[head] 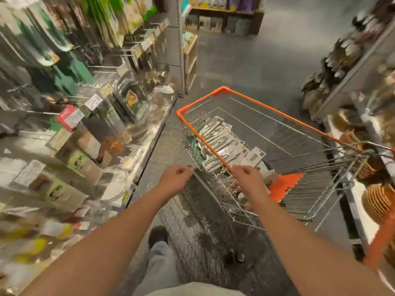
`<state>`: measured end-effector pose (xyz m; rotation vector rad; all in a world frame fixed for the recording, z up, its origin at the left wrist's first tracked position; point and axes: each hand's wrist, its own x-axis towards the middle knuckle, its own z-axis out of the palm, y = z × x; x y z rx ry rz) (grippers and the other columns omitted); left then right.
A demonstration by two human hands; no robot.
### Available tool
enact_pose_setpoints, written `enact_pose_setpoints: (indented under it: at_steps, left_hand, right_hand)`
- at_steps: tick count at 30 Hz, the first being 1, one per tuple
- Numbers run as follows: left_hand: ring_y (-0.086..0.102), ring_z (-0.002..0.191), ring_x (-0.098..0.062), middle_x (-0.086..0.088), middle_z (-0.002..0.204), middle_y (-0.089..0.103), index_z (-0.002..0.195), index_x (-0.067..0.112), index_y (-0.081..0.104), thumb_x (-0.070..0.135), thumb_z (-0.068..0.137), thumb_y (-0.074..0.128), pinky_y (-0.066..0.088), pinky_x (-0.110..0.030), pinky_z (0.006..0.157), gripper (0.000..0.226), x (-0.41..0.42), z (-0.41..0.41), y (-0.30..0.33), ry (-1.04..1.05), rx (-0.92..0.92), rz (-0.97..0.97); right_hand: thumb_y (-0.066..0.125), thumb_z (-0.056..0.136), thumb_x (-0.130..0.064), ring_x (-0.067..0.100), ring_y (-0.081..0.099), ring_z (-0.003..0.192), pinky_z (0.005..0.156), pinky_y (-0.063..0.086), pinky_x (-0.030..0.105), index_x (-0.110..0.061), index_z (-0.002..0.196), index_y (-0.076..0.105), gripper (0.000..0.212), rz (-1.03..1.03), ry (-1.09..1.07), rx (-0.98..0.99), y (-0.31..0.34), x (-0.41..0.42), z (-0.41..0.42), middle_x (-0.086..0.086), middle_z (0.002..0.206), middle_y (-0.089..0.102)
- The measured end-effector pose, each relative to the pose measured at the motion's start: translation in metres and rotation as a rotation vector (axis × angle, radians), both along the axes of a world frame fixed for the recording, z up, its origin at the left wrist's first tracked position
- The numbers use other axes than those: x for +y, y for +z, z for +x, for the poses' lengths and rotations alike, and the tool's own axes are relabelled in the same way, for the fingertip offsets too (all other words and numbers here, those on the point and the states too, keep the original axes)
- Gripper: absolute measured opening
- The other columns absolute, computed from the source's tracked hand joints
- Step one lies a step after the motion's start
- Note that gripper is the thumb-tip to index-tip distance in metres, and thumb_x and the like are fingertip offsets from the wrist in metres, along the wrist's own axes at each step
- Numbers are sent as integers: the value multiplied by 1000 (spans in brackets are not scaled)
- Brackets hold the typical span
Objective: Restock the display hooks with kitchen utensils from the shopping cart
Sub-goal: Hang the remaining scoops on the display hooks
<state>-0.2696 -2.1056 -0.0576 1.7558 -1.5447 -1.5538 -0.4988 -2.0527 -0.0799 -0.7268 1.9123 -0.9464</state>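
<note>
A wire shopping cart (265, 107) with an orange rim stands in the aisle ahead of me. Several packaged kitchen utensils (220, 137) on silver cards lie in its basket. My right hand (248, 178) sits on the cart's near side rim, its fingers curled over the orange bar. My left hand (175, 178) hovers just left of the cart's side, fingers curled, with nothing plainly visible in it. The display hooks (102, 67) stick out of the shelving on the left, blurred, with packaged goods hanging from many of them.
Boxed and packaged goods (89, 144) fill the lower left shelf. Woven baskets and plates (378, 199) crowd the shelving on the right. The grey floor (245, 58) runs ahead to a wooden shelf unit (190, 58). My leg and shoe (158, 236) are below.
</note>
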Motion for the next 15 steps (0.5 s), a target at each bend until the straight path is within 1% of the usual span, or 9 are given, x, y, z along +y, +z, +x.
enact_pose_setpoints:
  at_steps: [2, 4, 5, 6, 7, 9, 11, 13, 15]
  left_hand:
    - [66, 92, -19, -2, 105, 69, 111, 23, 64, 38, 106, 54, 52, -23, 68, 18, -28, -16, -8, -63, -19, -10]
    - [68, 96, -19, -2, 108, 71, 117, 22, 65, 43, 103, 57, 56, -30, 73, 26, -61, -31, -17, -120, -19, -19]
    - [69, 97, -19, -2, 109, 72, 118, 23, 67, 47, 101, 59, 59, -35, 78, 30, -76, -39, -19, -134, -14, -21]
    - [70, 97, -19, 0, 107, 73, 118, 25, 69, 48, 100, 60, 59, -38, 82, 31, -90, -45, -22, -143, -13, -23]
    - [70, 95, -18, 0, 104, 74, 118, 26, 69, 48, 100, 60, 59, -37, 84, 30, -107, -53, -24, -171, -12, -15]
    - [69, 88, -18, -1, 99, 75, 117, 25, 69, 46, 100, 60, 56, -34, 80, 28, -135, -67, -26, -232, -15, 4]
    - [71, 90, -23, -2, 95, 76, 108, 29, 70, 55, 92, 60, 58, -38, 87, 32, -157, -80, -30, -304, -42, 1]
    - [72, 92, -27, -2, 94, 76, 101, 31, 68, 63, 83, 56, 58, -45, 93, 39, -181, -95, -37, -399, -63, -12]
    - [73, 92, -27, -3, 97, 75, 107, 28, 66, 52, 95, 57, 58, -45, 92, 28, -201, -112, -40, -483, -69, 18]
  right_hand:
    - [61, 102, -41, 17, 68, 81, 79, 61, 42, -15, 117, 64, 30, 0, -84, 9, -7, -10, -12, 2, 104, 70]
    - [62, 101, -41, 22, 69, 81, 85, 61, 50, -16, 114, 66, 29, 20, -190, -9, -17, -24, -25, 4, 101, 71]
    - [62, 101, -41, 25, 70, 85, 86, 61, 52, -16, 116, 66, 30, 31, -241, -16, -20, -30, -30, 6, 102, 72]
    - [62, 101, -41, 28, 70, 91, 84, 60, 51, -16, 119, 66, 31, 43, -277, -12, -22, -36, -35, 6, 105, 71]
    - [61, 101, -40, 29, 70, 96, 78, 59, 48, -17, 119, 66, 30, 62, -314, -16, -25, -43, -38, 6, 107, 71]
    - [62, 102, -39, 29, 70, 94, 68, 54, 42, -17, 112, 66, 25, 83, -389, -47, -30, -57, -44, 8, 106, 69]
    - [60, 102, -39, 25, 67, 86, 68, 51, 39, -15, 106, 65, 25, 109, -429, -55, -36, -68, -48, 7, 100, 68]
    - [58, 103, -41, 22, 63, 85, 70, 48, 37, -14, 109, 67, 29, 143, -489, -60, -42, -78, -52, 7, 101, 67]
    - [57, 104, -39, 22, 62, 85, 70, 46, 35, -14, 111, 67, 28, 166, -550, -64, -50, -83, -56, 6, 101, 68]
